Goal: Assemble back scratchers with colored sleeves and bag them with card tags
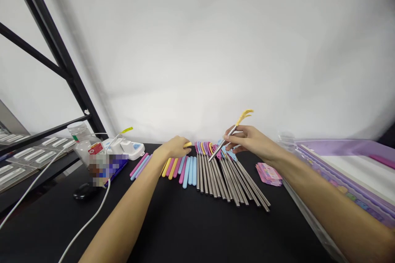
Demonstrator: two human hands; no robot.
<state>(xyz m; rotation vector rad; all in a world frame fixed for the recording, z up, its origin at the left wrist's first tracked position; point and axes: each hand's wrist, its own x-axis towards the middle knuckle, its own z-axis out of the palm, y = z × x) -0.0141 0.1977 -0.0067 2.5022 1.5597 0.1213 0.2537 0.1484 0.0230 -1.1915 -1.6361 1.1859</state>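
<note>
My right hand [242, 139] pinches the metal rod of a back scratcher [222, 144], its yellow claw head tilted up to the right and the bare rod end pointing down left. My left hand [175, 147] is closed on a yellow handle [187, 144], of which only a short end shows past the fingers. Below and between the hands lies a row of metal rods [216, 176] with coloured claw heads toward the wall. Left of these are loose blue handles [190, 171], with pink and yellow handles [170, 168] partly behind my left wrist.
Pink cards [268, 174] lie beneath my right forearm. A purple-edged tray [345, 147] and clear plastic wrap stand at the right. On the left are a power strip [135, 150], a clear jar [82, 141], a black mouse [86, 191] and a white cable [95, 215]. A wall closes the back.
</note>
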